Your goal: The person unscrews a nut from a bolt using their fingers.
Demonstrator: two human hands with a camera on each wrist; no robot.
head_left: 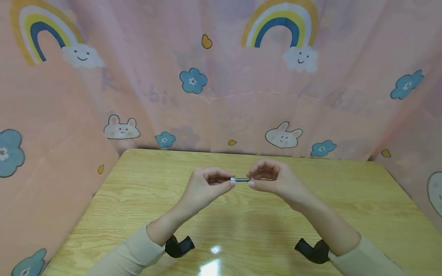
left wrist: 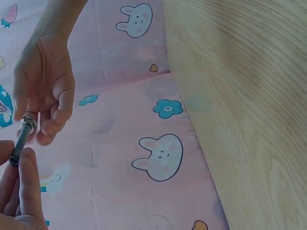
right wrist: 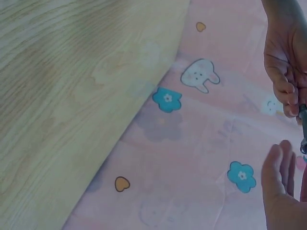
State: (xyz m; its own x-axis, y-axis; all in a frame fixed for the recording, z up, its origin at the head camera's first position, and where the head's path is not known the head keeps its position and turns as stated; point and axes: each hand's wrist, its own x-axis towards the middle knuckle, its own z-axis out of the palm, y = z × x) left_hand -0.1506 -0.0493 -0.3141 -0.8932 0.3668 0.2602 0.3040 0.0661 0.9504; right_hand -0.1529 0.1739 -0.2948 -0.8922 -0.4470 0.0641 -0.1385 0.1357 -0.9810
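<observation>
Over the middle of the table, both hands hold a small metal bolt (head_left: pixel 241 179) level between them. My left hand (head_left: pixel 209 186) pinches the bolt's left end between thumb and fingertips. At the other end, my right hand (head_left: pixel 272 180) has its thumb and fingers around a nut (left wrist: pixel 29 122). The left wrist view shows the threaded shank (left wrist: pixel 20 141) between the two hands. In the right wrist view the bolt (right wrist: pixel 304 129) is cut off by the frame's edge. Fingers partly hide both ends.
A wood-grain table (head_left: pixel 155 168) lies beneath the hands. Behind it hangs a pink curtain (head_left: pixel 235 111) printed with rainbows, rabbits and flowers. Black straps with mounts (head_left: pixel 179 246) sit at both wrists. Light glares off the table's near part.
</observation>
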